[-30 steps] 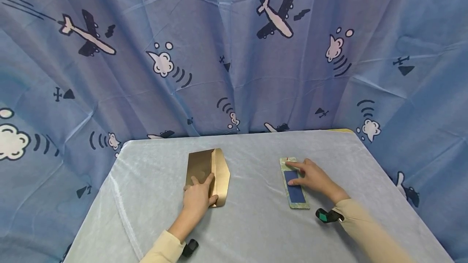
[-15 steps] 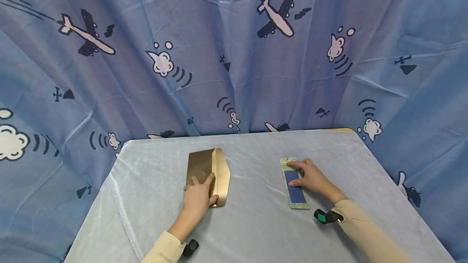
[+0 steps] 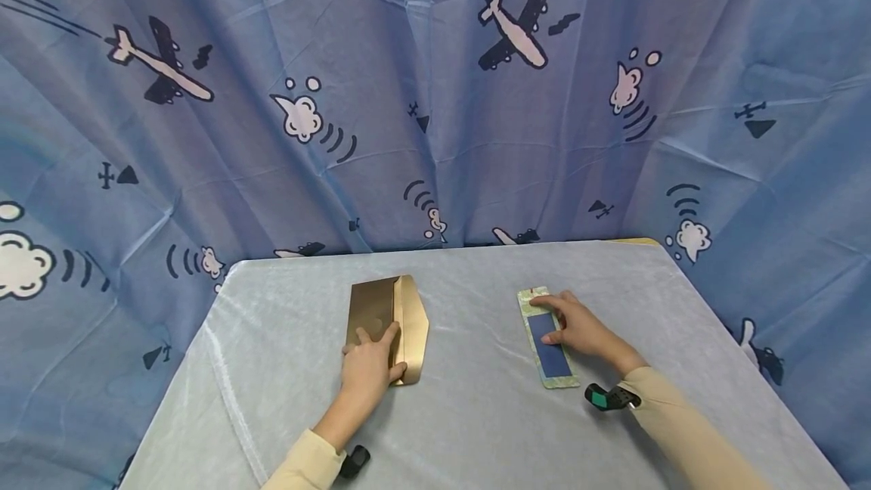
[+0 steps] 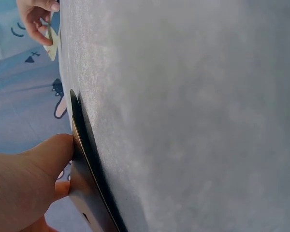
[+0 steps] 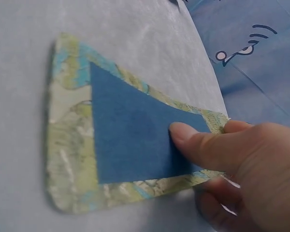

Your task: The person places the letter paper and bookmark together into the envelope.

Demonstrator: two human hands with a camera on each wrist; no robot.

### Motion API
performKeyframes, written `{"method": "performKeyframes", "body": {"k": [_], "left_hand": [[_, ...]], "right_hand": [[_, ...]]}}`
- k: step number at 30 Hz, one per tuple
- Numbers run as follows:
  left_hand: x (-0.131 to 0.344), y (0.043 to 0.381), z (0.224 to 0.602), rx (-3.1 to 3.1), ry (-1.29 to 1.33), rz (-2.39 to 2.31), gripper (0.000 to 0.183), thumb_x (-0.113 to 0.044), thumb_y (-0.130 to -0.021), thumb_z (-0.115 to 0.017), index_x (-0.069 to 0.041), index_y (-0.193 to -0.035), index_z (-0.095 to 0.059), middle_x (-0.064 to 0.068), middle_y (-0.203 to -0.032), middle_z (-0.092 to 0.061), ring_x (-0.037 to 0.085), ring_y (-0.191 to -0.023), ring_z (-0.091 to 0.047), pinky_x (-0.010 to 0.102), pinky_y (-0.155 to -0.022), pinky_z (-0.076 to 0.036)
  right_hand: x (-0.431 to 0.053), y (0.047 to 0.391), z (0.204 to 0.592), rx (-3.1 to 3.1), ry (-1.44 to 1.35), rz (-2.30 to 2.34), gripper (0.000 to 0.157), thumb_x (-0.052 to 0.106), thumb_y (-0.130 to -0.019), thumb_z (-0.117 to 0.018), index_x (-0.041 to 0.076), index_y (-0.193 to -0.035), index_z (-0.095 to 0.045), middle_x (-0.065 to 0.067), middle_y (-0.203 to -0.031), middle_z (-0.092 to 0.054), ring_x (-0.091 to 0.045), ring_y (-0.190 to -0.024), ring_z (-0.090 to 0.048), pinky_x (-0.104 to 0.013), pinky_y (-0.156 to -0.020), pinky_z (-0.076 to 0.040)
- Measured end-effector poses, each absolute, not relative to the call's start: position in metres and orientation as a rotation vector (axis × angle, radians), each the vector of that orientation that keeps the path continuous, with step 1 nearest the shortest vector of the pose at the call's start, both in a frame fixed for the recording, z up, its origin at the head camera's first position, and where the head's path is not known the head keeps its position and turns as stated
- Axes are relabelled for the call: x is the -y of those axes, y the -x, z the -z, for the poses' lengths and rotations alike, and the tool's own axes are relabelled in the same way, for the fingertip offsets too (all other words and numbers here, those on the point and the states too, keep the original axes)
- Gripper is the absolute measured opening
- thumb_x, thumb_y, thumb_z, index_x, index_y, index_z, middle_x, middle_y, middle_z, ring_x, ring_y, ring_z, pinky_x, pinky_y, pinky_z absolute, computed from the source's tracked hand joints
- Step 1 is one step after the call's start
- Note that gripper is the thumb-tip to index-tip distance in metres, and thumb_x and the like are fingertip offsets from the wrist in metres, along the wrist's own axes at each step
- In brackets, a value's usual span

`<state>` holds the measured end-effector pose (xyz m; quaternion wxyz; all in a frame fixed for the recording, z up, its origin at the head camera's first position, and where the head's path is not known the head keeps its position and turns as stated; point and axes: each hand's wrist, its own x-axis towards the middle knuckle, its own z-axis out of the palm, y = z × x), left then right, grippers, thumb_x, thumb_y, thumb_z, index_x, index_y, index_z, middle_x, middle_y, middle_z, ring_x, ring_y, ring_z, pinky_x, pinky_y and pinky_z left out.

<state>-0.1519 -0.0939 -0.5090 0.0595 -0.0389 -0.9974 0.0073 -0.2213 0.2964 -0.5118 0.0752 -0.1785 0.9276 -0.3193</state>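
A shiny gold envelope (image 3: 373, 307) lies on the table in the head view, its pointed flap spread out to the right. My left hand (image 3: 366, 373) rests on its near half with fingers spread, pressing it; the left wrist view shows the thumb (image 4: 58, 150) at the envelope's edge. To the right, my right hand (image 3: 578, 327) pinches a long bookmark-like card (image 5: 130, 130) with a green-yellow patterned border and a plain dark blue panel. The right thumb (image 5: 188, 135) lies on the blue panel, other fingers being at the card's far end and partly hidden beneath it.
A pale grey cloth covers the table (image 3: 469, 429). Behind it hangs a blue curtain (image 3: 435, 97) printed with planes and clouds. Dark wrist cameras (image 3: 612, 398) sit at both cuffs. A yellow edge (image 3: 636, 241) shows at the table's back right corner.
The card's far end has shifted slightly up and to the left in the head view, along with the right hand's fingers. My left hand and the envelope stay in place.
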Motion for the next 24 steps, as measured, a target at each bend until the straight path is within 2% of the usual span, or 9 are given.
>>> {"method": "performKeyframes", "body": {"k": [4,6,8,12,14,16,19,22,24], "left_hand": [[0.0933,0.1521,0.5082,3.022,0.108,-0.017,0.075,-0.059,-0.076,-0.075,-0.032,-0.142,-0.053,0.035,-0.127,-0.061,0.052,-0.079,-0.067,0.041,-0.052,-0.056],[0.0929,0.1526,0.5084,3.017,0.107,-0.017,0.074,-0.059,-0.076,-0.075,-0.032,-0.142,-0.054,0.034,-0.127,-0.061,0.052,-0.079,-0.067,0.042,-0.053,-0.056],[0.0929,0.1527,0.5085,3.018,0.106,-0.026,0.074,-0.060,-0.076,-0.075,-0.032,-0.141,-0.054,0.034,-0.127,-0.062,0.051,-0.079,-0.067,0.042,-0.054,-0.056],[0.0930,0.1517,0.5091,3.017,0.112,-0.037,0.074,-0.060,-0.076,-0.075,-0.032,-0.141,-0.054,0.034,-0.127,-0.062,0.051,-0.079,-0.067,0.042,-0.054,-0.056],[0.0935,0.1510,0.5097,3.018,0.116,-0.056,0.074,-0.060,-0.077,-0.074,-0.032,-0.142,-0.053,0.034,-0.127,-0.062,0.051,-0.079,-0.068,0.042,-0.054,-0.056],[0.0941,0.1504,0.5101,3.010,0.120,-0.081,0.073,-0.061,-0.077,-0.074,-0.032,-0.142,-0.054,0.033,-0.126,-0.062,0.051,-0.077,-0.068,0.041,-0.054,-0.056],[0.0949,0.1499,0.5106,3.008,0.117,-0.107,0.073,-0.061,-0.077,-0.073,-0.033,-0.142,-0.054,0.033,-0.125,-0.063,0.050,-0.077,-0.068,0.040,-0.053,-0.055],[0.0949,0.1499,0.5103,3.007,0.117,-0.102,0.073,-0.061,-0.077,-0.073,-0.032,-0.142,-0.053,0.033,-0.126,-0.063,0.050,-0.077,-0.068,0.039,-0.051,-0.055],[0.0949,0.1500,0.5097,3.006,0.117,-0.090,0.073,-0.060,-0.077,-0.073,-0.032,-0.142,-0.053,0.033,-0.126,-0.063,0.051,-0.078,-0.068,0.039,-0.051,-0.055]], "right_hand": [[-0.2973,0.2238,0.5113,-2.739,0.555,0.991,0.077,0.009,-0.078,-0.081,0.014,-0.147,-0.047,-0.025,-0.139,-0.039,-0.019,-0.082,-0.049,-0.026,-0.069,-0.041],[-0.2973,0.2247,0.5118,-2.742,0.576,0.978,0.079,0.009,-0.078,-0.081,0.016,-0.148,-0.046,-0.025,-0.148,-0.035,-0.024,-0.087,-0.051,-0.031,-0.073,-0.042],[-0.2969,0.2249,0.5127,-2.742,0.599,0.974,0.080,0.009,-0.077,-0.081,0.017,-0.148,-0.046,-0.023,-0.152,-0.036,-0.032,-0.103,-0.056,-0.039,-0.082,-0.048],[-0.2957,0.2236,0.5134,-2.709,0.572,1.008,0.080,0.005,-0.078,-0.079,0.020,-0.149,-0.046,-0.017,-0.159,-0.036,-0.040,-0.140,-0.041,-0.053,-0.103,-0.043],[-0.2948,0.2227,0.5133,-2.701,0.547,1.014,0.080,0.004,-0.079,-0.078,0.022,-0.149,-0.045,-0.014,-0.161,-0.034,-0.034,-0.144,-0.036,-0.048,-0.105,-0.043],[-0.2939,0.2219,0.5135,-2.711,0.547,1.013,0.079,0.004,-0.079,-0.078,0.023,-0.149,-0.046,-0.012,-0.161,-0.035,-0.028,-0.135,-0.043,-0.037,-0.098,-0.045],[-0.2927,0.2212,0.5139,-2.715,0.559,1.036,0.077,0.004,-0.080,-0.077,0.023,-0.148,-0.047,-0.009,-0.156,-0.042,-0.019,-0.101,-0.054,-0.024,-0.077,-0.042],[-0.2925,0.2206,0.5150,-2.710,0.569,1.087,0.074,0.002,-0.081,-0.076,0.022,-0.147,-0.049,-0.009,-0.141,-0.053,-0.012,-0.070,-0.045,-0.023,-0.062,-0.037],[-0.2925,0.2200,0.5157,-2.717,0.569,1.104,0.073,0.002,-0.081,-0.076,0.023,-0.146,-0.050,-0.010,-0.128,-0.057,-0.011,-0.063,-0.040,-0.024,-0.058,-0.036]]}}
